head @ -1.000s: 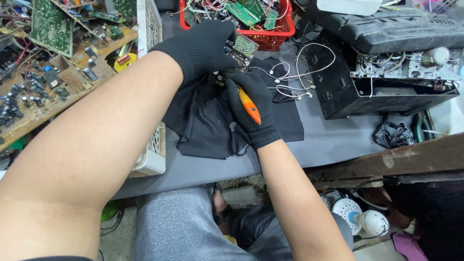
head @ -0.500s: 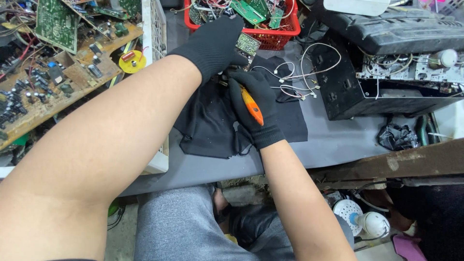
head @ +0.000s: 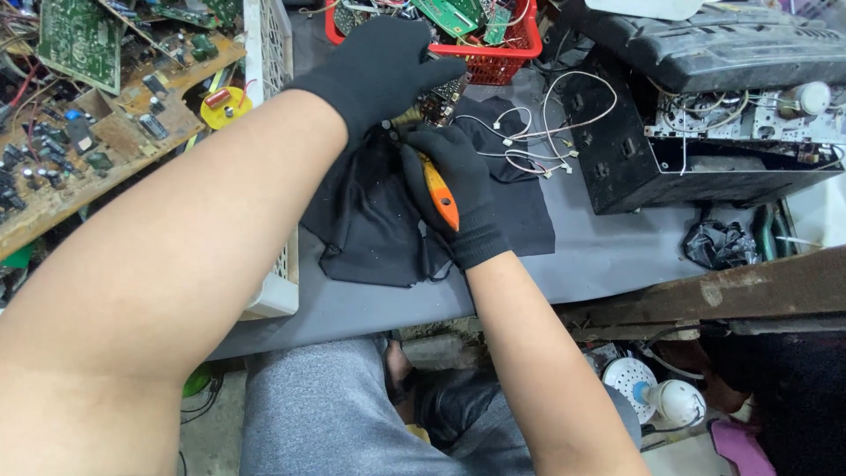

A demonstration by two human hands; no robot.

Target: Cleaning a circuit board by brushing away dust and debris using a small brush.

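Grey bench [head: 617,256]: right hand [head: 458,189] fingers grip orange tool [head: 439,192]; left hand [head: 383,70] fingers pinch circuit board [head: 441,92].

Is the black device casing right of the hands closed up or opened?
Opened. The black casing has no top cover, so its internal metal parts and wiring lie exposed, and white wires trail out onto the table.

Grey worktable [head: 617,256], perhaps concrete floor [head: 216,432].

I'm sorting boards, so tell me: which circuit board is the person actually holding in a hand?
The small board pinched in the left hand, just below the red basket. The other boards lie loose: in that basket, or on the wooden board at left.
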